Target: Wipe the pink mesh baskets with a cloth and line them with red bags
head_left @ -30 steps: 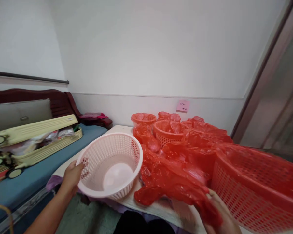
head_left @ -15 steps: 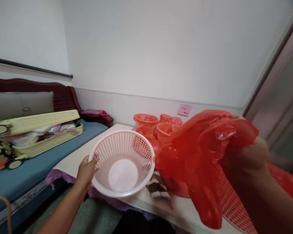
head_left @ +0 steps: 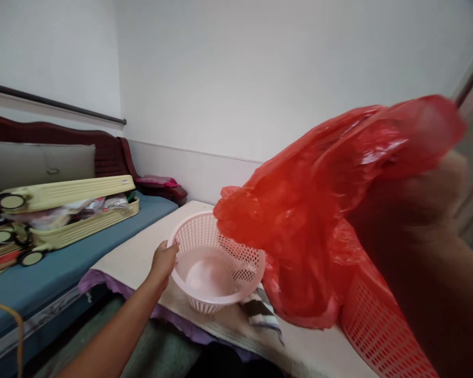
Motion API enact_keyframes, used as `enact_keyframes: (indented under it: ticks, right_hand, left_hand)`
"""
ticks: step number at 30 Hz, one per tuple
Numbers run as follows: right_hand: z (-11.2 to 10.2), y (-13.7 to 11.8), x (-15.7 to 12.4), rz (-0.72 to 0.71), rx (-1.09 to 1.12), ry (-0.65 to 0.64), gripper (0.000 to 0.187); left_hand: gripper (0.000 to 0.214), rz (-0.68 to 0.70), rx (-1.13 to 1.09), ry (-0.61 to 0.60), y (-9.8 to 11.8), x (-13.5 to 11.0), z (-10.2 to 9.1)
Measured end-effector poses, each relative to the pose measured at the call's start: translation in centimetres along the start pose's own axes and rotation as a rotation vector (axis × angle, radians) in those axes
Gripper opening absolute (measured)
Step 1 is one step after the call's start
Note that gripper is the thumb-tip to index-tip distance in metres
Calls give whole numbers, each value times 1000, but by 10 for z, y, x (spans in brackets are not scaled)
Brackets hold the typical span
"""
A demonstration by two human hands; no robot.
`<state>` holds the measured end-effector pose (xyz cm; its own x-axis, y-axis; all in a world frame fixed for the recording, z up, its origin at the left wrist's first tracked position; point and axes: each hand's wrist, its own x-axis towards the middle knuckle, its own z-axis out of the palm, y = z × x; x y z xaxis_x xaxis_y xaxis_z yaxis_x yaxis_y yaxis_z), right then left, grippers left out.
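Observation:
My left hand (head_left: pixel 163 260) grips the near-left rim of a pale pink perforated basket (head_left: pixel 215 270), which sits near the front edge of the table (head_left: pixel 142 252). My right hand (head_left: pixel 421 205) is raised close to the camera, blurred, and closed on a crumpled red plastic bag (head_left: pixel 319 210). The bag hangs above and to the right of the pink basket and hides the things behind it.
A large red perforated basket (head_left: pixel 378 331) stands at the right under the bag. A striped cloth (head_left: pixel 258 310) lies beside the pink basket. At the left, an open yellow case (head_left: pixel 71 210) rests on a blue-cushioned sofa (head_left: pixel 35 283).
My right hand has lifted the red bag from the table up toward the camera. The pink basket has been lowered to the right onto the table, still in my left hand.

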<state>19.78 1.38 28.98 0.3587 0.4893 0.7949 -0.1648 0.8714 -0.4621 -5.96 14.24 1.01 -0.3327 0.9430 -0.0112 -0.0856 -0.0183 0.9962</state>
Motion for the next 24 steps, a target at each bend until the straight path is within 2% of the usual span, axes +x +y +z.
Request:
enact_keyframes:
  ticks: [2,6,10,12,15,17,20,24]
  right_hand:
    - [3,13,-1,-11,0,-42,32]
    - [-3,48,-2,162,-9,-87,19]
    - [-14,74,-2,317,-103,17,20]
    - [-19,82,1,353,-89,45,22]
    - [-26,91,7,335,-63,58,19]
    - [-28,97,11,299,-40,66,14]
    - [-26,102,19,280,46,95,11]
    - [-21,90,31,362,261,140,20]
  left_hand:
    - [26,-17,11,-38,4,4,2]
    - [29,-36,33,-141,15,14,8]
    - [30,2,75,-226,24,19,7]
    - [29,86,113,-186,29,18,2]
    - [22,292,172,-88,39,15,-3]
    - [34,412,198,-97,47,11,0]
    - [49,460,220,-214,58,8,13]
    - [68,368,198,-409,72,13,37]
